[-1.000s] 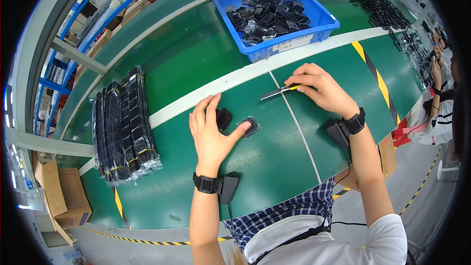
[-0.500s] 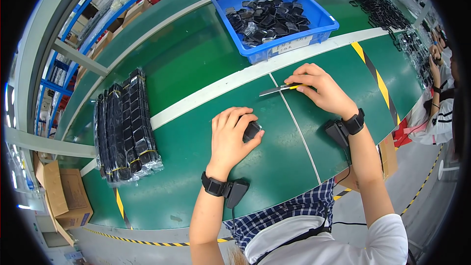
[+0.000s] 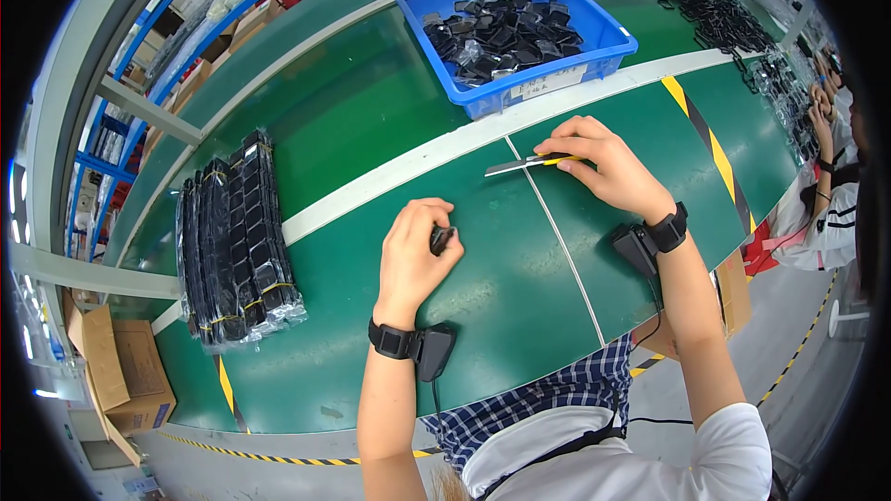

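My left hand (image 3: 411, 252) is curled above the green table, its fingers closed around a small dark, flat piece (image 3: 441, 239). Most of that piece is hidden by the fingers and thumb. To the right, my right hand (image 3: 608, 167) grips a utility knife (image 3: 511, 167) with a yellow and black handle. Its blade points left, toward the side where my left hand is, and touches nothing that I can make out. Both wrists wear black straps with small boxes attached.
A blue bin (image 3: 471, 98) of black pieces stands beyond my hands. Bundled rows of wrapped black pieces (image 3: 234, 241) lie at left. Black loop-like parts (image 3: 719, 19) are heaped at far right, near another person's hand (image 3: 822, 125). An open cardboard box (image 3: 139, 371) sits lower left.
My left hand has drawn slightly left and its fingers have curled in around the dark piece. The right hand with the knife has barely moved.
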`<state>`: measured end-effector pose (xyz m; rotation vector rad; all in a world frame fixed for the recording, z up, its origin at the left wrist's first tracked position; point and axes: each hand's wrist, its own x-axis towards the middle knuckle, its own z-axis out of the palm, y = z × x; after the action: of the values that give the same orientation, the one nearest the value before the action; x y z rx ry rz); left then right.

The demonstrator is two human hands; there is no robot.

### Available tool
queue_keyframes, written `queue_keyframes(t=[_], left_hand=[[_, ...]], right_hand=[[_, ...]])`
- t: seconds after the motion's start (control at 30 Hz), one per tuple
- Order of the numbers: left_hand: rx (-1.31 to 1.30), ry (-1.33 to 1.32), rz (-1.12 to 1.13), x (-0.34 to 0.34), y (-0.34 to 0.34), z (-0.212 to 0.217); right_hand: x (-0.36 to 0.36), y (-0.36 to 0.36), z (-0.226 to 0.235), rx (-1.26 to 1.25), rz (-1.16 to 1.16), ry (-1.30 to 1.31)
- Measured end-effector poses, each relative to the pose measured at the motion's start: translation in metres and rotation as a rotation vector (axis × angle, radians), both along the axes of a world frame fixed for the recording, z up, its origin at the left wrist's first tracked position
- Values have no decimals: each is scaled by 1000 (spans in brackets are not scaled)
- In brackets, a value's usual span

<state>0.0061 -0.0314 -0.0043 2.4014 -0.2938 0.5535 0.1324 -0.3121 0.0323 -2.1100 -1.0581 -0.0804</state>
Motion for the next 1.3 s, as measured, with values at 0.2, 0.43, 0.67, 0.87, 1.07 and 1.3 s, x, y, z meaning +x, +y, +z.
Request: queue_keyframes(t=[0.2,0.43,0.67,0.87,1.07,1.3], left_hand=[[-297,-48,146,2,6,-5],[-917,-114,375,8,31,-10],[-1881,-18,207,50,51,4],[-1727,96,-145,166,-5,52],[-1546,39,-47,253,-70,47],[-1029,160,487,305,-52,-6]], right_hand=[[0,0,0,3,0,-5],[1,1,0,5,0,-23],[3,1,-1,25,27,-18],[5,-2,-13,-7,65,-22],[-1,-4,-10,7,31,28],[2,12,-9,30,101,-7]])
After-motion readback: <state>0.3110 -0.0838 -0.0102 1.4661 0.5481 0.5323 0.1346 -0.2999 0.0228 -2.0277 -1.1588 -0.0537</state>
